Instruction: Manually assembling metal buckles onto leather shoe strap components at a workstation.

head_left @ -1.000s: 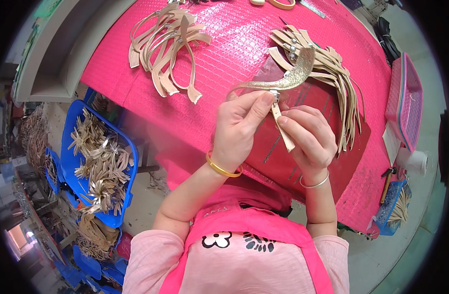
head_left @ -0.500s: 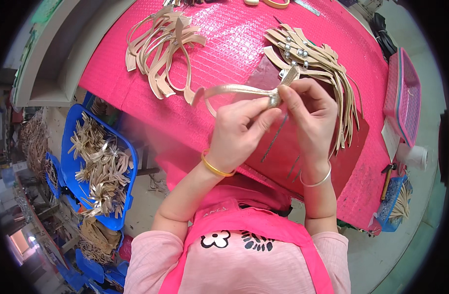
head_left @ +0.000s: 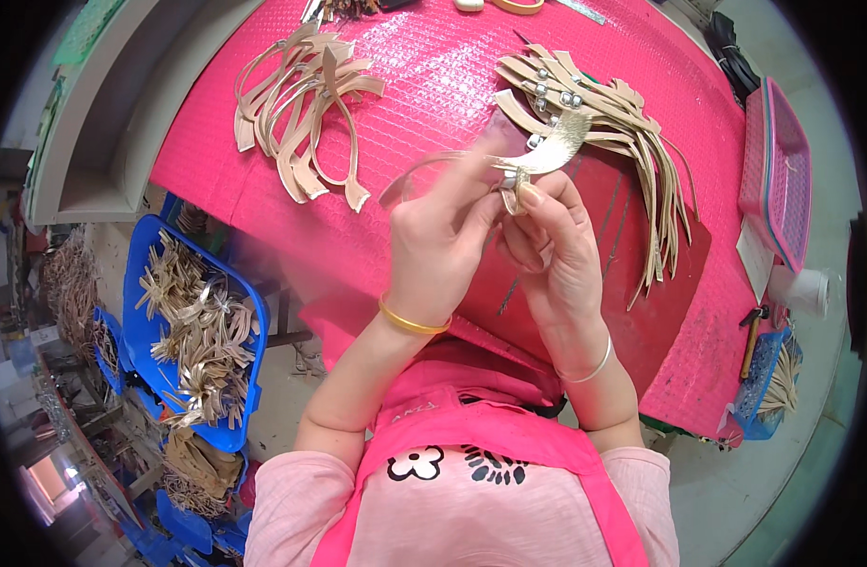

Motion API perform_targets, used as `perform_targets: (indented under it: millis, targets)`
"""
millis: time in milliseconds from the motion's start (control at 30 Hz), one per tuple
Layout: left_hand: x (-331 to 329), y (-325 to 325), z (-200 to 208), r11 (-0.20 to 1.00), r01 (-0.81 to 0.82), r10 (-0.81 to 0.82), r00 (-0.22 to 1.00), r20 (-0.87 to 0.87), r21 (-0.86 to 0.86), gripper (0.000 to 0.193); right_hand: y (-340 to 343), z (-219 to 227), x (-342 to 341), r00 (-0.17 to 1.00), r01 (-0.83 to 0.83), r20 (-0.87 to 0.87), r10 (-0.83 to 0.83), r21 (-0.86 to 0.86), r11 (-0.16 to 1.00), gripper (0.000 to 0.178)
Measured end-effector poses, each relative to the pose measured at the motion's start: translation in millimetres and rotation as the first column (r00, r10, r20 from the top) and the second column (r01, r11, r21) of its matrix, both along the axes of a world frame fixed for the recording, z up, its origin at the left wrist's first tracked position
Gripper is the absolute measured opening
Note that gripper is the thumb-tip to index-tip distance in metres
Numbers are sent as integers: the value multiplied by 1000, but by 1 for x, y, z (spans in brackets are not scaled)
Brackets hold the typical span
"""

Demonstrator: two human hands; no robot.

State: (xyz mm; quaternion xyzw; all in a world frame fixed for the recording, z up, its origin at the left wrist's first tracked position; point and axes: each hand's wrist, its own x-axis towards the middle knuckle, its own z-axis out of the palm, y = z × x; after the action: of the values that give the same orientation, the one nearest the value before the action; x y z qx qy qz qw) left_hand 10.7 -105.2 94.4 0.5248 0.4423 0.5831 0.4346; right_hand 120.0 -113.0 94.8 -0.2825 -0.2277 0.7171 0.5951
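Above the near part of the pink table, both hands are together on a metallic gold strap. A small silver buckle sits on it between my fingertips. My right hand pinches the strap's folded piece just below the buckle. My left hand is closed at the buckle's left side, its index finger smeared by motion. The strap's wide end curves up to the right, and its thin part trails left behind my left hand. Beyond them lies a pile of beige straps with silver buckles.
A second bunch of beige straps lies at the table's far left. Under my hands is a dark red board. A blue bin of straps stands left. Pink baskets, a white roll and a hammer are right.
The strap has turned: its wide end now bends up to the right and the buckle shows between my hands. My right hand has dropped and shifted left; my left index finger has lifted.
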Motion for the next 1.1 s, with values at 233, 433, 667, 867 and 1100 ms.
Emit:
perform_targets:
  millis: [233, 433, 667, 867, 1100]
  targets:
    - [11, -6, -7, 981, -85, 141, 930, -341, 173, 13, 2, -4, 8, 1000, -10, 23, 10, -31, 999, 15]
    - [13, -7, -6, 969, -96, 182, 901, -393, 229, 10, 3, -2, 12, 999, -17, 27, 19, -63, 998, 15]
    - [13, -9, -5, 974, -88, 164, 910, -380, 210, 9, 2, -5, 15, 999, -31, 25, 33, -73, 997, 14]
    - [4, -3, -3, 968, 2, 89, 932, -351, 251, 11, 1, 0, 8, 966, 72, 250, -73, 12, 997, 15]
    - [-4, -2, -2, 957, 153, -26, 889, -456, 244, 12, 24, 3, 24, 693, -162, 720, -38, 207, 965, 20]
